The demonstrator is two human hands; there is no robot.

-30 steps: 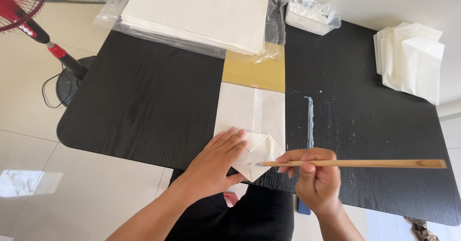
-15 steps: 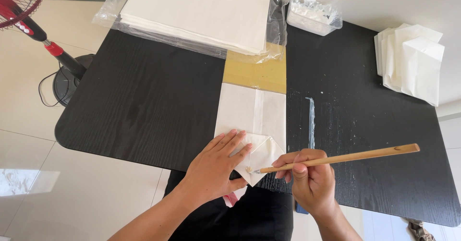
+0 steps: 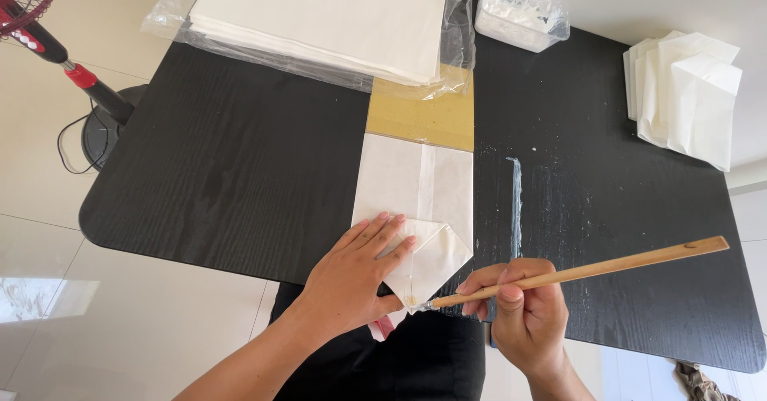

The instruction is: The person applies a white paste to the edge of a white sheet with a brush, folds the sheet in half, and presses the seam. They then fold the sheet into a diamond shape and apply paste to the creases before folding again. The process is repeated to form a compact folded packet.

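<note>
Change: the bamboo stick (image 3: 575, 271) is tilting, its far end rising toward the back of the bench (image 3: 224, 161) compared with a second ago, while its tip is staying at the pointed flap of the white paper bag (image 3: 415, 209); the left hand is sliding slightly nearer that point.
Meaning: glue seems to be going onto the flap tip, where a yellowish dab is showing.
Left hand (image 3: 355, 277): lying open and flat, fingers spread, pressing the folded flap down.
Right hand (image 3: 523, 309): closed around the stick near its lower end.
Bag position: lying on the bench's near edge, under the left hand, just left of the right hand, with a glue smear (image 3: 515, 205) on the bench beside it.
</note>
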